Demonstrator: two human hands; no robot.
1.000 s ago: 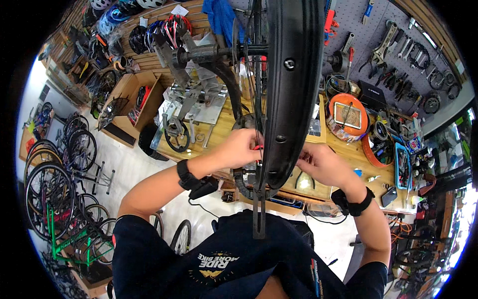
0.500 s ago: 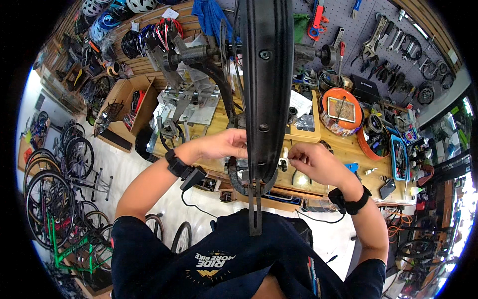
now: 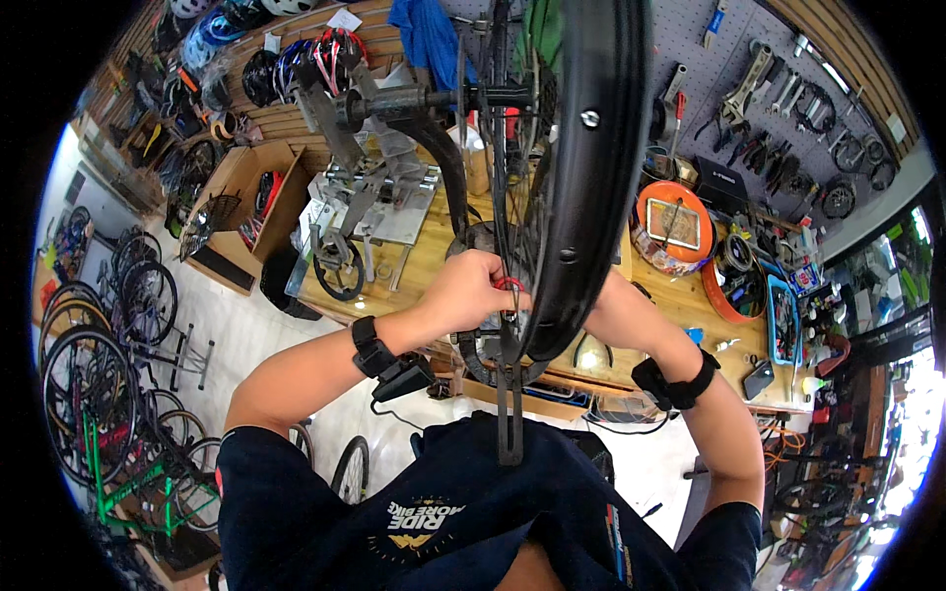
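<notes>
A black bicycle wheel rim (image 3: 589, 187) stands upright in front of me in a wheel truing stand (image 3: 426, 148), its near part between my hands. My left hand (image 3: 473, 293) is closed at the left side of the rim, among the spokes. Its thumb and fingers pinch a small red round spoke wrench (image 3: 509, 284). My right hand (image 3: 623, 313) reaches to the right side of the rim; the rim covers its fingertips. The stand's slotted metal bar (image 3: 508, 424) points toward my chest, below the rim.
On the wooden bench (image 3: 414, 266) an orange round container (image 3: 674, 222), a parts bowl (image 3: 737, 286) and a blue tray (image 3: 783, 320) lie to the right. A cardboard box (image 3: 246, 212) stands at the left. Bicycles (image 3: 94, 394) line the far-left floor. Tools hang on the pegboard (image 3: 734, 59).
The rim has shifted right and slants in the picture, so its spokes now show. The red spoke wrench has come into sight in my left hand. My right hand's fingers have gone behind the rim.
</notes>
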